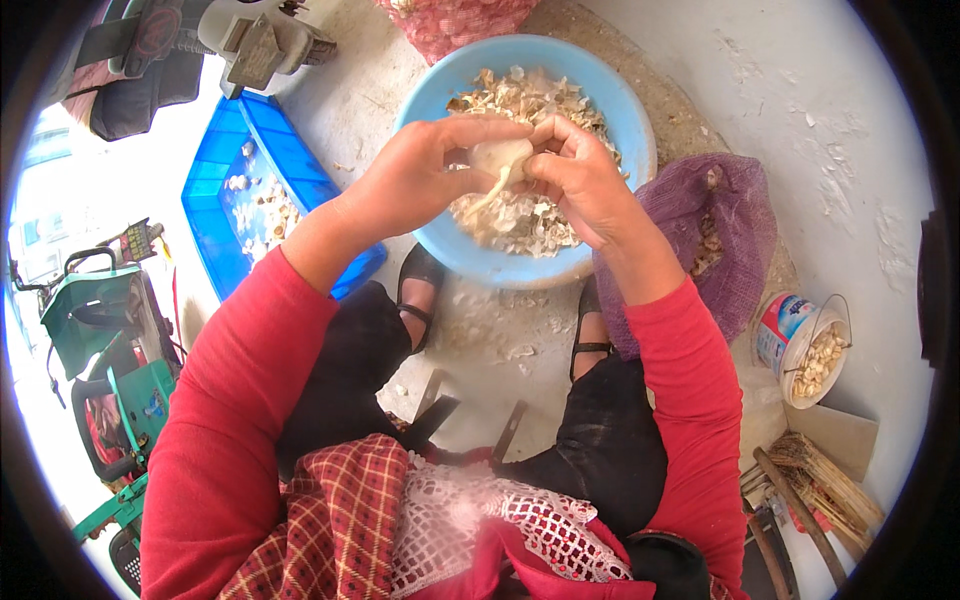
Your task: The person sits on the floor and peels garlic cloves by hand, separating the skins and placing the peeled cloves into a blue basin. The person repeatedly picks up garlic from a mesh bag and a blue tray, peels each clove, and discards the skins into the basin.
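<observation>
Both my hands meet over a light blue round basin (635,130) that holds a heap of papery garlic skins (530,232). Between the fingers is a pale garlic bulb (497,155), with a long strip of skin hanging off it. My left hand (408,178) is closed round its left side, fingers curled over the top. On the other side my right hand (590,185) pinches it with thumb and fingers. The fingers hide part of the bulb.
A blue crate (205,175) with garlic pieces stands at the left. Behind the basin lies a pink mesh bag (455,30). To the right are an open purple mesh sack (735,205) and a small bucket (778,335) of cloves. Green equipment (95,310) stands far left.
</observation>
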Demonstrator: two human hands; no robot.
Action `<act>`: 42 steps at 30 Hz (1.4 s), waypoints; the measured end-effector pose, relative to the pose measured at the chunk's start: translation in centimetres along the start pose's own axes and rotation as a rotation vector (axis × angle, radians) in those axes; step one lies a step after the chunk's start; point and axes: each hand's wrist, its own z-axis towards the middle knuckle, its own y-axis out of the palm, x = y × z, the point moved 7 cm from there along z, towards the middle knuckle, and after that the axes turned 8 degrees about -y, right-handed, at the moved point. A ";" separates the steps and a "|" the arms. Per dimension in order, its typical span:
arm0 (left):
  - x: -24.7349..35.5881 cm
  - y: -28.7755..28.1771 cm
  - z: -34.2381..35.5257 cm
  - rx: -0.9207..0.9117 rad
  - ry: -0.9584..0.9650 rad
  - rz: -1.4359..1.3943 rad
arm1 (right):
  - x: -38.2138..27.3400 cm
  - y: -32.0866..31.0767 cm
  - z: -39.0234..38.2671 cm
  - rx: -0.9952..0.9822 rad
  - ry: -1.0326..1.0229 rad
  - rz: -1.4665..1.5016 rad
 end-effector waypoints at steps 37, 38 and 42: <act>-3.5 0.3 1.0 0.042 -0.123 -1.077 | -1.4 0.6 0.7 0.121 -0.450 -0.229; -3.5 0.4 1.0 0.036 -0.132 -1.075 | -1.5 0.6 0.6 0.129 -0.470 -0.252; -3.4 0.6 1.1 0.025 -0.157 -1.084 | -1.6 0.0 0.3 0.159 -0.474 -0.349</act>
